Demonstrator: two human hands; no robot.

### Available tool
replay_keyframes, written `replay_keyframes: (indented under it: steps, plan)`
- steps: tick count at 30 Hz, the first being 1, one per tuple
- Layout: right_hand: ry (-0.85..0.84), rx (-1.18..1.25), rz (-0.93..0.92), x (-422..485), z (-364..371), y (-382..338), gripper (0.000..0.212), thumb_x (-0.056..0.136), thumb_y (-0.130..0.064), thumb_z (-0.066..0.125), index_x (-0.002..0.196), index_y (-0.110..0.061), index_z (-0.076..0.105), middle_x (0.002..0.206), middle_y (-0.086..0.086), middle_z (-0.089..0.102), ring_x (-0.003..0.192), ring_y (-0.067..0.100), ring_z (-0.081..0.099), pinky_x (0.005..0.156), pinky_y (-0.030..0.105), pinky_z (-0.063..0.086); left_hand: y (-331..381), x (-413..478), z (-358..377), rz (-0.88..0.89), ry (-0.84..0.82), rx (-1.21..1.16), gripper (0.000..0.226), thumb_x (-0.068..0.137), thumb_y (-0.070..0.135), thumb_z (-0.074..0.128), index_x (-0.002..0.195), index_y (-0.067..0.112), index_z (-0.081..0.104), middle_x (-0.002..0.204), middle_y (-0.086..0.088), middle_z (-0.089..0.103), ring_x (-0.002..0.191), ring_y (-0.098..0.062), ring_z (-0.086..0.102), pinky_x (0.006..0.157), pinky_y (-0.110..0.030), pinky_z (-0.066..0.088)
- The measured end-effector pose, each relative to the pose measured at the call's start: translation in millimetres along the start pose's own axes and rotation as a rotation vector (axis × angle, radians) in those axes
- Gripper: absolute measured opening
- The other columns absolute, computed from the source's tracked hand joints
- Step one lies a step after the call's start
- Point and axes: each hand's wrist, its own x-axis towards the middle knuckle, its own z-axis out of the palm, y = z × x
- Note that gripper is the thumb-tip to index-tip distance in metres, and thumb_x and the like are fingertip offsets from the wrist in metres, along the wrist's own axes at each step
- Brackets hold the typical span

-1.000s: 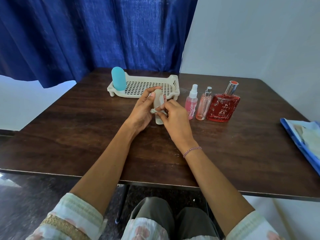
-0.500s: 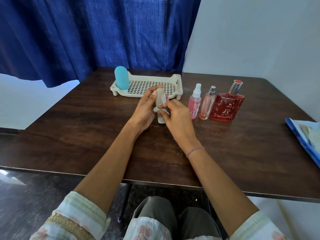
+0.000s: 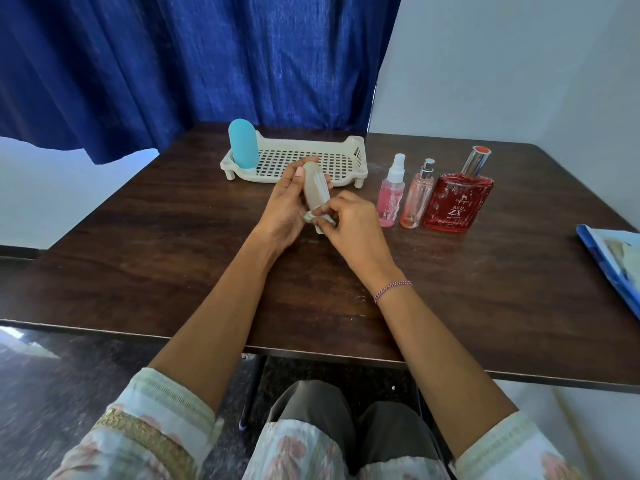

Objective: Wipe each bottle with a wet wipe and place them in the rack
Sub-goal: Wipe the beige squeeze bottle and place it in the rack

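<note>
From the head view, we hold a small greyish bottle (image 3: 316,188) upright just above the table (image 3: 173,258). Our left hand (image 3: 287,206) is wrapped round its upper body, and our right hand (image 3: 353,226) pinches a bunched wet wipe (image 3: 311,216) against its lower end. We judge that the wiping of this bottle is in hand. Next comes carrying it to the cream rack (image 3: 360,157) just beyond the grip, which calls for lifting over the near rim and setting it on the perforated floor. A blue bottle (image 3: 242,143) already stands in the rack, beyond and left of the grip. To the right of the grip, a pink spray bottle (image 3: 391,194), a slim peach perfume bottle (image 3: 417,199) and a red perfume bottle (image 3: 457,199) stand in a close row, not yet racked. The table is dark wood-grain. Far right of the grip lies a blue packet (image 3: 609,258), partly cut off. Behind hang a blue curtain (image 3: 173,64) and a pale wall (image 3: 519,64).
</note>
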Motion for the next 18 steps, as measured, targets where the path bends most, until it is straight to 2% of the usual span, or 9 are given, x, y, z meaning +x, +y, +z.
replay_keyframes:
  steps: [7,11,14,18]
  plan:
    - [0.045,-0.005,0.039,0.9,1.3,0.3,0.013,0.080,-0.008,0.069,0.092,-0.006,0.070,0.096,0.008,0.062,0.085,0.020,0.061,0.077,0.029,0.052,-1.4,0.7,1.2,0.045,0.037,-0.005,0.024,0.103,0.018,0.030,0.114,0.013,0.051,0.125,-0.018,0.044,0.105,-0.023,0.055,0.085,-0.035,0.054]
    - [0.016,-0.011,0.025,0.2,2.7,1.2,0.014,0.080,-0.008,0.069,0.094,-0.006,0.070,0.097,0.008,0.063,0.087,0.020,0.062,0.079,0.031,0.053,-1.4,-0.4,2.0,0.050,0.036,-0.008,0.024,0.103,0.019,0.030,0.113,0.014,0.051,0.124,-0.018,0.045,0.105,-0.022,0.055,0.088,-0.037,0.053]
    - [0.065,0.028,0.076,1.7,2.6,4.8,0.015,0.078,-0.009,0.071,0.093,-0.007,0.071,0.095,0.008,0.064,0.086,0.018,0.062,0.077,0.029,0.053,-0.5,-1.2,3.8,0.055,0.054,-0.026,0.025,0.104,0.019,0.029,0.113,0.014,0.051,0.125,-0.017,0.045,0.103,-0.021,0.056,0.086,-0.037,0.054]
    - [0.045,0.030,0.085,1.6,4.2,6.3,0.014,0.078,-0.010,0.072,0.092,-0.008,0.071,0.092,0.007,0.065,0.082,0.017,0.061,0.073,0.027,0.052,-1.6,-1.0,3.8,0.062,0.068,-0.020,0.026,0.104,0.019,0.028,0.115,0.013,0.051,0.120,-0.011,0.049,0.100,-0.019,0.058,0.090,-0.037,0.052]
